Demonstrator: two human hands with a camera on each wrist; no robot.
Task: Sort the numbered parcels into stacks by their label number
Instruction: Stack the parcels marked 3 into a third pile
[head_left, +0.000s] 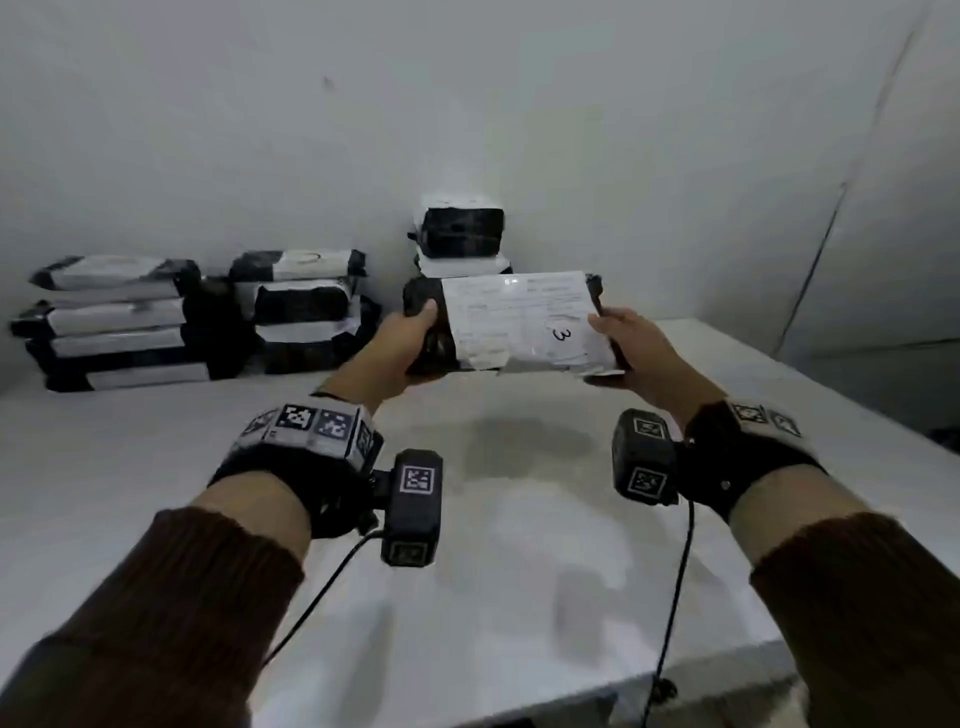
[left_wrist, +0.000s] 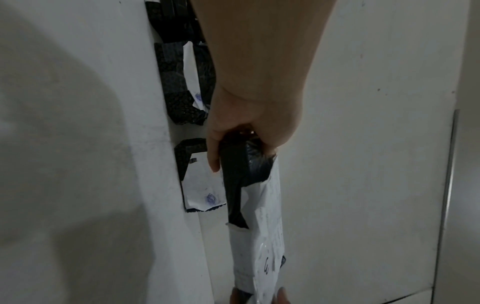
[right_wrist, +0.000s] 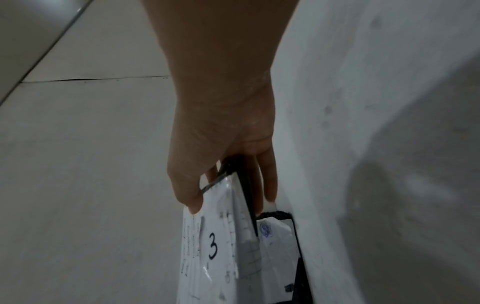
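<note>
A black parcel with a white label marked "3" (head_left: 511, 322) hangs above the white table, held at both ends. My left hand (head_left: 410, 338) grips its left end, thumb on top; in the left wrist view the left hand (left_wrist: 233, 144) curls round the black end of the parcel (left_wrist: 257, 226). My right hand (head_left: 618, 343) grips the right end, and the right wrist view shows the right hand (right_wrist: 228, 185) pinching the parcel (right_wrist: 210, 246) by the "3". Behind it a short stack of parcels (head_left: 462, 234) stands against the wall.
Two more stacks of black parcels with white labels stand at the back left: a wide stack (head_left: 119, 322) and a narrower stack (head_left: 306, 306). The white table (head_left: 519, 545) ends at a front edge near me and a right edge. A grey wall rises behind.
</note>
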